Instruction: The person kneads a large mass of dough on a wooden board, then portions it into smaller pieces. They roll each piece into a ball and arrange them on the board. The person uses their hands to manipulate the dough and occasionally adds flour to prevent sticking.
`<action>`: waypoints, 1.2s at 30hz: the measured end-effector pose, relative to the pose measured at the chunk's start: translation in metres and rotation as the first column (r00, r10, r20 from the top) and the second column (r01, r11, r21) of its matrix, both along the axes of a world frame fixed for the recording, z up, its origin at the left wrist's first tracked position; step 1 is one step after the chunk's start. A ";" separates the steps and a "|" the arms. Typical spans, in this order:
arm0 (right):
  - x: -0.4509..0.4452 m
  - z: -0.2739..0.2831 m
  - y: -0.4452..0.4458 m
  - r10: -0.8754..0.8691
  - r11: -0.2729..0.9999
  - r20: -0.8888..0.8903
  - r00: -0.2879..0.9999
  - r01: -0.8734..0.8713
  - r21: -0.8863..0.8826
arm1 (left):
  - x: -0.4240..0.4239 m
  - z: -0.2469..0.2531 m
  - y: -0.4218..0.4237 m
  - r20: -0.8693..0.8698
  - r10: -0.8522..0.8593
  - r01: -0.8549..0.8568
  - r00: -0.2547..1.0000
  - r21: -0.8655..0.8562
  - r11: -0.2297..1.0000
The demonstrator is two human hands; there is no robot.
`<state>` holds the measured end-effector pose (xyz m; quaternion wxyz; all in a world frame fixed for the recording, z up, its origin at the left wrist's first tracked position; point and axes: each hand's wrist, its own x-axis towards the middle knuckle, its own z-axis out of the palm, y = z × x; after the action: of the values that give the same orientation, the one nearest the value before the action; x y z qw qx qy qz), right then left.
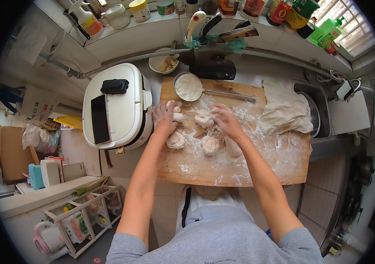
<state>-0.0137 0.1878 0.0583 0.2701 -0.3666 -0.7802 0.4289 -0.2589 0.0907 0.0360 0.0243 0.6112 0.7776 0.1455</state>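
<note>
Several floured dough lumps lie on a wooden board (187, 175) dusted with flour. My left hand (164, 115) rests at the board's left edge, its fingers at a dough lump (177, 117); its grip is partly hidden. My right hand (225, 118) curls over dough at the middle, beside another lump (204, 118); its fingertips are partly hidden. Nearer to me lie a dough lump (176, 140) on the left, one (210, 145) in the middle and a third (233, 147) beside my right forearm. A long-handled metal ladle (188, 87) full of flour lies at the board's back.
A white cooker (124, 122) stands left of the board, with a phone (100, 118) on its lid. Behind are a bowl (163, 67) and a knife holder (213, 41) with knives. A cream cloth (281, 112) covers the board's back right corner, beside a sink (324, 127).
</note>
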 end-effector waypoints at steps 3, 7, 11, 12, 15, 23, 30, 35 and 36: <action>0.039 -0.026 -0.004 -0.337 0.935 0.067 0.939 0.342 -0.095 | 0.004 0.004 -0.009 0.026 -0.028 0.027 0.999 0.052 0.998; 0.060 -0.036 -0.044 -0.442 0.832 0.093 0.892 0.447 -0.328 | 0.002 -0.008 -0.017 0.273 0.068 -0.089 0.960 0.068 0.994; 0.062 -0.042 -0.077 -0.529 0.829 -0.053 0.847 0.503 -0.246 | 0.013 0.000 -0.007 0.419 0.015 -0.052 0.908 0.076 0.996; 0.061 -0.035 -0.082 -0.515 0.849 -0.021 0.857 0.506 -0.152 | 0.012 -0.012 -0.009 0.415 -0.019 -0.021 0.909 0.092 0.996; 0.067 -0.016 -0.093 -0.517 0.856 0.048 0.854 0.517 0.030 | 0.022 -0.009 -0.009 0.323 0.032 -0.045 0.946 0.033 0.998; 0.098 -0.026 -0.128 -0.615 0.787 0.133 0.777 0.616 0.038 | -0.014 -0.026 0.008 0.288 -0.011 -0.008 0.958 0.066 0.998; 0.087 -0.023 -0.135 -0.508 0.861 0.318 0.800 0.482 0.164 | 0.040 0.010 -0.008 0.324 -0.319 0.240 0.891 0.260 0.935; 0.077 -0.032 -0.113 -0.318 0.931 0.447 0.836 0.188 0.312 | 0.085 -0.001 0.001 0.200 -0.429 0.410 0.881 0.129 0.903; 0.080 -0.032 -0.107 -0.288 0.942 0.439 0.851 0.170 0.288 | 0.088 -0.001 0.005 0.188 -0.408 0.392 0.894 0.117 0.913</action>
<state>0.0664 0.0812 0.0264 0.1621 -0.5161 -0.8185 0.1933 -0.1705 0.0952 0.0352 0.1117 0.7399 0.6223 0.2298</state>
